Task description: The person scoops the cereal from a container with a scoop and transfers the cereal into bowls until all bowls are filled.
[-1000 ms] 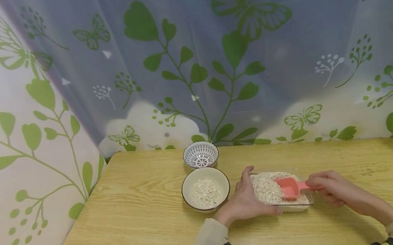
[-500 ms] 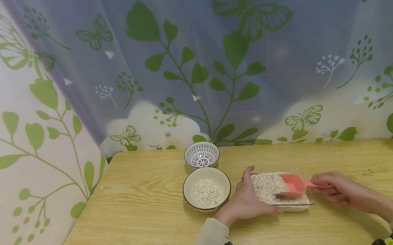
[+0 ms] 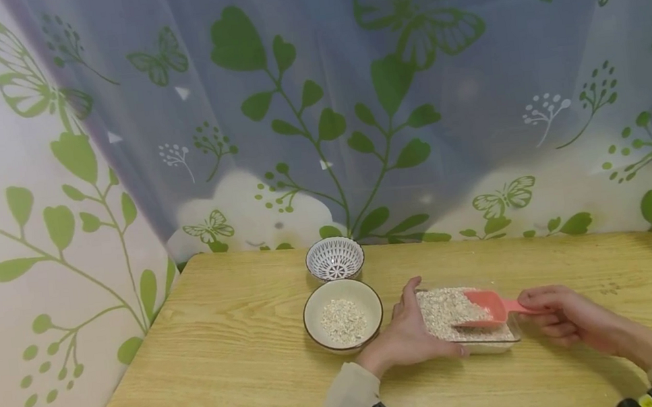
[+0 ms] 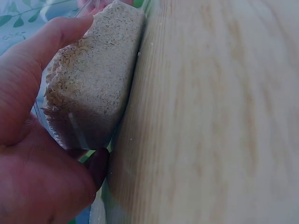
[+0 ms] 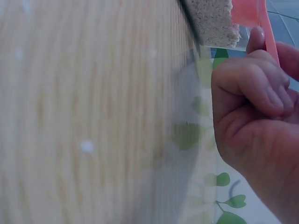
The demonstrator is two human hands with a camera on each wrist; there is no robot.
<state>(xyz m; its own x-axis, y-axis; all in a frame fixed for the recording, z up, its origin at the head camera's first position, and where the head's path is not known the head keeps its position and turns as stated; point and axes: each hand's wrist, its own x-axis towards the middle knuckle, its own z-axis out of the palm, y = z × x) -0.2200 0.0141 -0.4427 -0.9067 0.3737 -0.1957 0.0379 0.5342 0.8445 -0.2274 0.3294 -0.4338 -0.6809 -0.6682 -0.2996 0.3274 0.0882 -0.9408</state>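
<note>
A clear rectangular container full of oat flakes sits on the wooden table. My left hand grips its left side, thumb and fingers round the wall. My right hand pinches the handle of a pink scoop whose bowl lies in the flakes at the container's right end; the handle shows above my curled fingers. A cream bowl with some flakes stands left of the container.
A small white bowl with a dark pattern stands behind the cream bowl. A leaf-and-butterfly printed curtain hangs close behind the table and along its left side. Bare tabletop lies at front left and far right.
The pink scoop has drawn back to the right and lifted slightly, now tilted in the flakes at the container's right end. My left hand has kept its grip on the container.
</note>
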